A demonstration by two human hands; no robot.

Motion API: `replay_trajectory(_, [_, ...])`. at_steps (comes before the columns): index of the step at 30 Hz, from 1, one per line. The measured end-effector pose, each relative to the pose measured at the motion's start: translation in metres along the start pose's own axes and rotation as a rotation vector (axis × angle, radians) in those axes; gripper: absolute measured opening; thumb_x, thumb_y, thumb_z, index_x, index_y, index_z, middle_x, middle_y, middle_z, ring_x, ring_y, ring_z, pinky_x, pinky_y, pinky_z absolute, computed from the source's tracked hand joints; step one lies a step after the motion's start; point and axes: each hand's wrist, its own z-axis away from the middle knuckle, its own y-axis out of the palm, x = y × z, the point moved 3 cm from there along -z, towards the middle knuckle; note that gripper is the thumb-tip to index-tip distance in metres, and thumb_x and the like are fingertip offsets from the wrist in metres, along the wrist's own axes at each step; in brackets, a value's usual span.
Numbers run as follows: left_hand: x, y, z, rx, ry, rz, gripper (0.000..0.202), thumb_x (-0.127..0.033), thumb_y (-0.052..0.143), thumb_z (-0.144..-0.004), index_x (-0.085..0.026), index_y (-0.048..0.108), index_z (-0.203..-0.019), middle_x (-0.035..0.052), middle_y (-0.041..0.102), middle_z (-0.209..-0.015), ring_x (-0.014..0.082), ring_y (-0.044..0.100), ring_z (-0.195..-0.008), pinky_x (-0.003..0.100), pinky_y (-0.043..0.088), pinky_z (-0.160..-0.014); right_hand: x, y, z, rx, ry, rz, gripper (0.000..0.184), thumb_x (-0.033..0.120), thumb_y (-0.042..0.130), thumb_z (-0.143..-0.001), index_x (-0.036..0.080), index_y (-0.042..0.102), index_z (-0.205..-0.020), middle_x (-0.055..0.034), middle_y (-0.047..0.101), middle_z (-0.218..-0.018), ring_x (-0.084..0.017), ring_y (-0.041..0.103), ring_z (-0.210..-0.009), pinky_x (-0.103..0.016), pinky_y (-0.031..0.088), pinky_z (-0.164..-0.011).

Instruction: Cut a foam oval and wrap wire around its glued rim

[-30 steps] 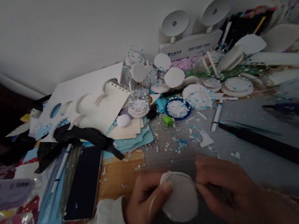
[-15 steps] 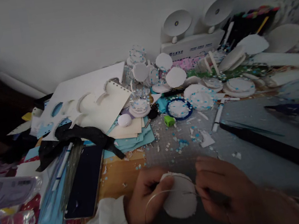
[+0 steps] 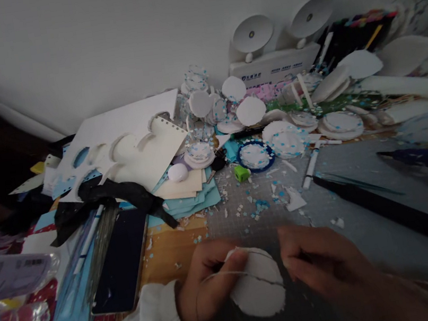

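My left hand [image 3: 211, 279] grips a round white disc [image 3: 260, 293] by its upper left edge, thumb on top. A thin wire or string [image 3: 231, 274] loops over the left thumb and crosses the disc's face to its right edge. My right hand [image 3: 317, 257] is closed just right of the disc, thumb and fingers pinched together and slightly apart from the rim. Whether the string's end or something else small sits in that pinch is hidden by blur and dim light.
Beyond the hands, the grey cutting mat [image 3: 234, 216] carries white scraps [image 3: 295, 199] and a green sharpener-like piece [image 3: 242, 173]. Decorated white discs [image 3: 289, 141] crowd the back. A dark phone [image 3: 120, 260] lies left; a long black strip [image 3: 386, 210] and a marker [image 3: 311, 167] lie right.
The string shifted across the disc, now running lower toward its right edge. My right hand drew slightly away from the rim. The disc tilted and moved a little downward.
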Motion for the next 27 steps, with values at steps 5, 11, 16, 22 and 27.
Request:
replay_trajectory(5, [0.007,-0.001,0.002,0.003,-0.026,0.079,0.055,-0.057,0.047,-0.088,-0.014,0.050,-0.056,-0.0015,0.040,-0.054,0.0074,0.036,-0.049,0.021,0.024,-0.044,-0.010,0.008,-0.001,0.193,0.225,-0.354,0.039,0.044,0.046,-0.094,0.019,0.049,-0.064,0.0019,0.051,-0.061,-0.011,0.048,-0.058,-0.023,0.037,-0.055])
replay_trajectory(11, [0.005,0.001,0.003,0.060,0.018,0.073,0.054,-0.055,0.046,-0.089,-0.012,0.054,-0.058,-0.0016,0.041,-0.054,0.0066,0.036,-0.047,0.020,0.025,-0.044,-0.018,0.015,0.005,0.238,0.291,-0.416,0.047,0.060,0.051,-0.087,0.018,0.052,-0.068,0.0045,0.042,-0.061,-0.009,0.038,-0.056,-0.022,0.030,-0.050])
replay_trajectory(16, [0.005,0.002,0.003,0.057,0.018,0.048,0.053,-0.053,0.045,-0.091,-0.012,0.053,-0.058,-0.0013,0.041,-0.055,0.0066,0.036,-0.048,0.020,0.025,-0.044,-0.015,0.015,0.007,0.252,0.237,-0.270,0.047,0.059,0.042,-0.093,0.019,0.055,-0.073,0.0016,0.050,-0.066,-0.012,0.046,-0.063,-0.023,0.035,-0.056])
replay_trajectory(22, [0.011,0.001,0.004,0.032,-0.072,0.119,0.056,-0.061,0.049,-0.085,-0.013,0.051,-0.056,-0.0026,0.037,-0.051,0.0060,0.032,-0.046,0.020,0.022,-0.042,-0.015,0.016,0.006,0.291,0.298,-0.449,0.042,0.059,0.048,-0.089,0.019,0.056,-0.078,0.0013,0.051,-0.070,-0.012,0.047,-0.065,-0.022,0.039,-0.057])
replay_trajectory(27, [0.009,0.003,0.006,0.041,-0.088,0.124,0.057,-0.061,0.049,-0.085,-0.012,0.052,-0.056,-0.0022,0.038,-0.051,0.0059,0.032,-0.046,0.020,0.022,-0.041,-0.011,0.017,0.006,0.324,0.316,-0.558,0.041,0.059,0.060,-0.082,0.019,0.057,-0.078,0.0025,0.051,-0.070,-0.011,0.047,-0.064,-0.021,0.039,-0.058])
